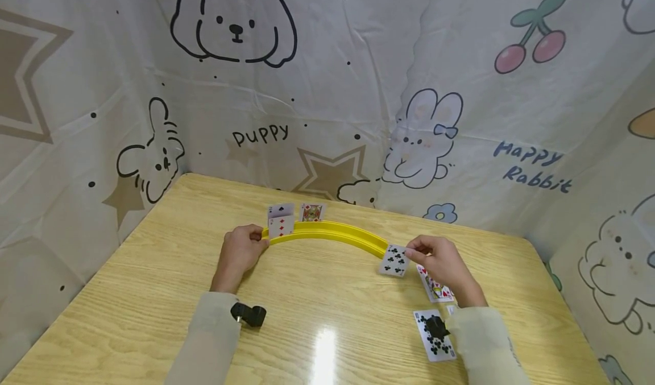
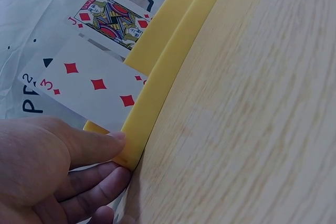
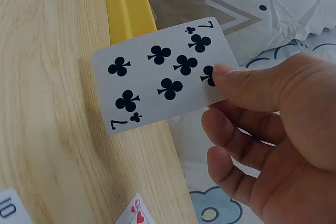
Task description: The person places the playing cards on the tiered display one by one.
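Observation:
My left hand point(image 1: 239, 254) pinches the left end of a curved yellow card holder point(image 1: 335, 232) between thumb and fingers. In its groove stand a three of diamonds point(image 2: 97, 85), a two of spades point(image 1: 280, 208) mostly hidden behind it, and a jack of diamonds point(image 1: 312, 212) slightly to the right. My right hand point(image 1: 442, 263) pinches one end of a seven of clubs point(image 3: 165, 74), thumb on its face. That card overlaps the holder's right end in the head view; whether it touches the holder, I cannot tell.
On the wooden table point(image 1: 327, 294) at the right lie a face card of hearts point(image 1: 434, 289), partly under my right hand, and a ten of clubs point(image 1: 430, 354). Another card's edge point(image 1: 451, 310) shows beside my sleeve. A printed cloth point(image 1: 317, 100) hangs behind the table.

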`<state>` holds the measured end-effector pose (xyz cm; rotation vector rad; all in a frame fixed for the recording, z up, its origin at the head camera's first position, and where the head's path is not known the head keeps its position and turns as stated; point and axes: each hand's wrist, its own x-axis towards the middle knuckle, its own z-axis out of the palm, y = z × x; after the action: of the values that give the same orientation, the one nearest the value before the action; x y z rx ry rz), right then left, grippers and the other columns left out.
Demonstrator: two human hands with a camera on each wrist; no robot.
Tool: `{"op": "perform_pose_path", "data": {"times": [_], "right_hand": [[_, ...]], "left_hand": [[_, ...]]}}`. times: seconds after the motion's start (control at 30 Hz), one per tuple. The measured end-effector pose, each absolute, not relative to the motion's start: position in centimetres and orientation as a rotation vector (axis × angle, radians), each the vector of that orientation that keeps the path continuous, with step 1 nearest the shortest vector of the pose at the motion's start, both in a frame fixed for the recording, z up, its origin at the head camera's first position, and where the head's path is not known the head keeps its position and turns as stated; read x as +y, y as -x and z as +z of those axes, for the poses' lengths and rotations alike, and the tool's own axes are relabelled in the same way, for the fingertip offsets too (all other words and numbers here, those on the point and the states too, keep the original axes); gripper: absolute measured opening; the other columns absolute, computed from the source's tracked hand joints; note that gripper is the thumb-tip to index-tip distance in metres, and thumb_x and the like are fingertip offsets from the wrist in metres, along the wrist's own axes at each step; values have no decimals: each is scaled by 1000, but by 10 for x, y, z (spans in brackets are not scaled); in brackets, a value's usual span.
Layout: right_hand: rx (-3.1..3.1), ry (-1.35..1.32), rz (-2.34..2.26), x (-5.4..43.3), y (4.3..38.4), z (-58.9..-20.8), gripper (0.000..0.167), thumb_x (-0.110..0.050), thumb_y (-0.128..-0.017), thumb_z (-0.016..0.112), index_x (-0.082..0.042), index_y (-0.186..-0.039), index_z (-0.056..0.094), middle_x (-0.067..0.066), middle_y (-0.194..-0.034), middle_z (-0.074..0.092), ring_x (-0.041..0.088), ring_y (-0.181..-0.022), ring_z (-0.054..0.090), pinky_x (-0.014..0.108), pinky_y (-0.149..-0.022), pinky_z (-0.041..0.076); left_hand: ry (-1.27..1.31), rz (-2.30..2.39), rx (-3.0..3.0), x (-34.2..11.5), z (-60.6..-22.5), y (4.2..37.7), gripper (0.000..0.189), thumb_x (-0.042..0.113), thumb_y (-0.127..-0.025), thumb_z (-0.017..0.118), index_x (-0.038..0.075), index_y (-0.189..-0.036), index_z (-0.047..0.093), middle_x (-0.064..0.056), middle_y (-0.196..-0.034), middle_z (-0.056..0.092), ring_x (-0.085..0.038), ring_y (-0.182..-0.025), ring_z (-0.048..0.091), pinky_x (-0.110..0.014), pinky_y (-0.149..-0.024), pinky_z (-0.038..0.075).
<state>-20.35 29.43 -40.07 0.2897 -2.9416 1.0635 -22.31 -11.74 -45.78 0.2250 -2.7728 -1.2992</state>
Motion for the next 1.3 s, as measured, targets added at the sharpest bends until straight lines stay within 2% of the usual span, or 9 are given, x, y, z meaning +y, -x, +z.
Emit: {"op": "perform_pose_path", "data": {"times": [0.33, 0.77, 1.3], "right_hand": [[-2896, -347, 1135, 279, 208, -402, 5, -14, -95, 70, -10, -93, 73, 1, -88, 68, 21, -80, 57, 33, -63, 46], [-2849, -424, 1198, 249, 223, -401, 4, -13, -94, 72, -10, -93, 74, 0, -89, 68, 22, -82, 59, 37, -67, 48], [-2788, -507, 1226, 216, 238, -408, 4, -12, -94, 72, -10, -92, 75, 0, -89, 69, 21, -83, 60, 36, -68, 48]], "left_hand": [[-221, -1304, -2777, -118, -459, 223, 31, 12, -91, 74, -1, -119, 70, -13, -101, 71, -25, -91, 66, -42, -80, 53], [-232, -1325, -2780, -117, -458, 224, 33, 14, -92, 74, 0, -122, 69, -12, -104, 71, -25, -95, 65, -41, -83, 52], [-231, -1321, -2772, -119, -458, 224, 34, 14, -91, 74, 0, -121, 70, -12, -103, 71, -26, -94, 65, -42, -83, 52]]}}
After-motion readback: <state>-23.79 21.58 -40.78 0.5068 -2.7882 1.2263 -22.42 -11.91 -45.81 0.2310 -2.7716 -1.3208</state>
